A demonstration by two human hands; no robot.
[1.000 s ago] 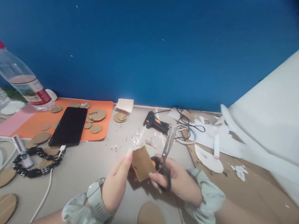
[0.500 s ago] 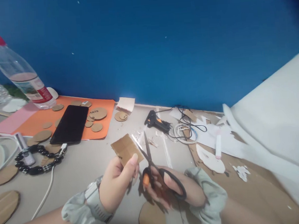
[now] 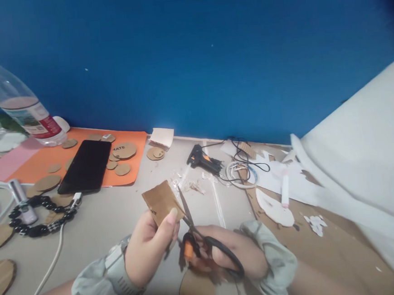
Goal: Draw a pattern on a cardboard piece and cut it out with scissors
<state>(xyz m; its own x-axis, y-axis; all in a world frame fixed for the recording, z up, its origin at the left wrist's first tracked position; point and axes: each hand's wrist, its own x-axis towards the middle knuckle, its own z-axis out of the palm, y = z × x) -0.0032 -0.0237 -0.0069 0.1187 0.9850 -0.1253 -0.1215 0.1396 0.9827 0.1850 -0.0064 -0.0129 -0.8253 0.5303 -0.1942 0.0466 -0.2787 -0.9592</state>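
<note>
Left hand (image 3: 147, 251) pinches cardboard piece (image 3: 160, 201); right hand (image 3: 232, 253) grips scissors (image 3: 199, 233).

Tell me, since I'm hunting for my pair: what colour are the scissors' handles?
Black, with an orange inner part, on the scissors in the right hand; head view.

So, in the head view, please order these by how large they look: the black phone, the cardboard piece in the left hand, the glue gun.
1. Black phone, clearly the largest.
2. and 3. Cardboard piece and glue gun: they look about alike. The cardboard is nearer the camera, so I leave them unranked.
</note>
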